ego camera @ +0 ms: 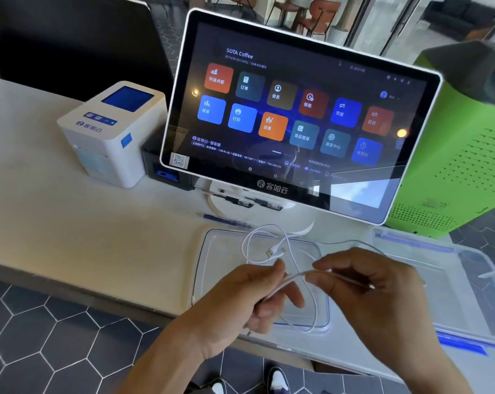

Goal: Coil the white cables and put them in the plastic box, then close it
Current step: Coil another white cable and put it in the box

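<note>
A pale, smooth surface is seen running across the view, with dark hexagonal floor tiles laid below its near edge. At the far left a dark panel is set behind the surface. In front of it a white label printer with a blue top window is placed, and a small black device is tucked just beside it. A blue pen is laid on the surface near the round white base of a touchscreen terminal, whose lit display is filled with coloured tiles and tilted back. Pens are also rested on that base.

Below the screen a clear lid with a blue rim is laid flat on the surface. Above it a white cable is held up in loose loops, its two plug ends hanging together over the lid. The left hand is closed around a bundle of the cable's strands, and the right hand is pinched on the same strand just beside it, thumb and fingertips closed.

To the right, the clear plastic box with blue clips is set open on the surface, well clear of the cable. Behind it a bright green perforated machine is stood. Chairs and glass doors are visible in the room beyond, and shoes are seen on the floor at the bottom edge.
</note>
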